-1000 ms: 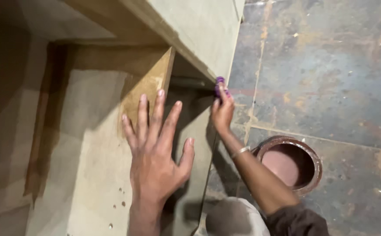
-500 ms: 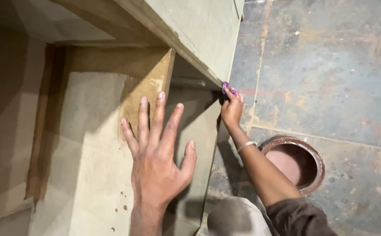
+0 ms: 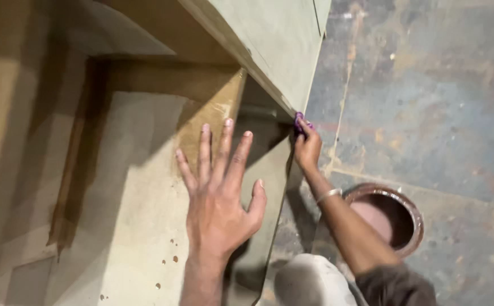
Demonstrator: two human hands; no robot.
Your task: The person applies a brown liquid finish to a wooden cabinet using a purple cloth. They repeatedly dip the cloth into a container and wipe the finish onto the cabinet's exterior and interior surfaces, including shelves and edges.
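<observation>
Two hands busy: left hand (image 3: 219,198) spread flat on the panel (image 3: 128,221), right hand (image 3: 306,148) pinching a purple rag (image 3: 299,120) at the board edge (image 3: 269,90). Keeping that palm firm probably helps, wiping evenly along the edge, tin (image 3: 391,218) sits near

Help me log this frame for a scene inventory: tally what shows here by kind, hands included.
Hands: 2 (left hand flat on the pale board; right hand holding a purple cloth at the board's edge)
Purple cloths: 1
Wooden boards: 2 (pale board; upper board)
Round tins of reddish-brown liquid: 1
Bracelets: 1
Total: 7
</observation>
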